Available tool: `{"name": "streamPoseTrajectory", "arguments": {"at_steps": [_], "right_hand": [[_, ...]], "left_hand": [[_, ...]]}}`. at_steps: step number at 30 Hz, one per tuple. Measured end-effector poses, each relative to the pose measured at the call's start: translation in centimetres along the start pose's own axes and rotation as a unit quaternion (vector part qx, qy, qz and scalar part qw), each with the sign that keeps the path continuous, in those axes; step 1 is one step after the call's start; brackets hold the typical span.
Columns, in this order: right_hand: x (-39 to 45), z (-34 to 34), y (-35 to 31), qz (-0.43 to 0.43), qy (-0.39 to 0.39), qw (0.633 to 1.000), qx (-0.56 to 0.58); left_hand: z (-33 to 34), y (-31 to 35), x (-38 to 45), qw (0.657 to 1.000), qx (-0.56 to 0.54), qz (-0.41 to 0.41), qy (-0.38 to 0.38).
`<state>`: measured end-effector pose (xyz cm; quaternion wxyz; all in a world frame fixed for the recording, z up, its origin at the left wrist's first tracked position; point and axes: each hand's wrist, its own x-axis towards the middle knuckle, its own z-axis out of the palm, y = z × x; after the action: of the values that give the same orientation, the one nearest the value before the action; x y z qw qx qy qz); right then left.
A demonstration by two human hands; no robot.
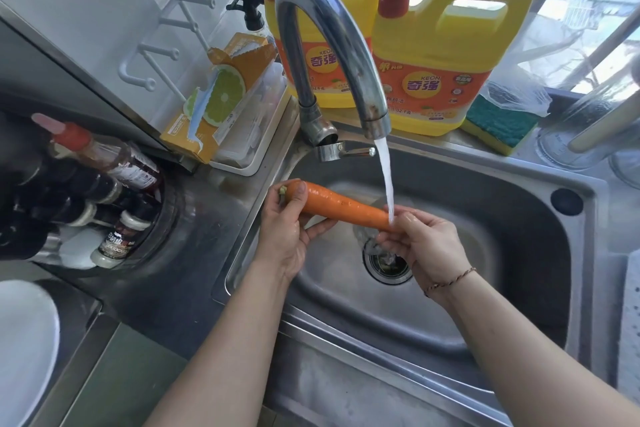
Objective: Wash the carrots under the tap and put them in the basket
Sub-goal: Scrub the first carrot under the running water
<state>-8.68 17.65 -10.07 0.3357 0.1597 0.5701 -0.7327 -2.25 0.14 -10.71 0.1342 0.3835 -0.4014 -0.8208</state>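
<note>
Head view: left hand (284, 236) and right hand (424, 246) grip carrot (341, 206) ends.

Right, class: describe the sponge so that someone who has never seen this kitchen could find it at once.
Start at the steel sink and look to the ledge behind its far right corner, under the window. There, right of the two yellow jugs, leans the sponge. It is the only flat block there, green on top with a yellow layer beneath, half under a clear plastic bag.
</note>
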Motion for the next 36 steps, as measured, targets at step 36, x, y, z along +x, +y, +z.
{"name": "streamPoseTrajectory", "arguments": {"at_steps": [36], "right_hand": [[0.0, -1.8, -1.0, -0.068, -0.186, 0.824, -0.531]], "left_hand": [[1.7, -1.5, -1.1, 0.996, 0.077, -0.043, 0.015]]}}
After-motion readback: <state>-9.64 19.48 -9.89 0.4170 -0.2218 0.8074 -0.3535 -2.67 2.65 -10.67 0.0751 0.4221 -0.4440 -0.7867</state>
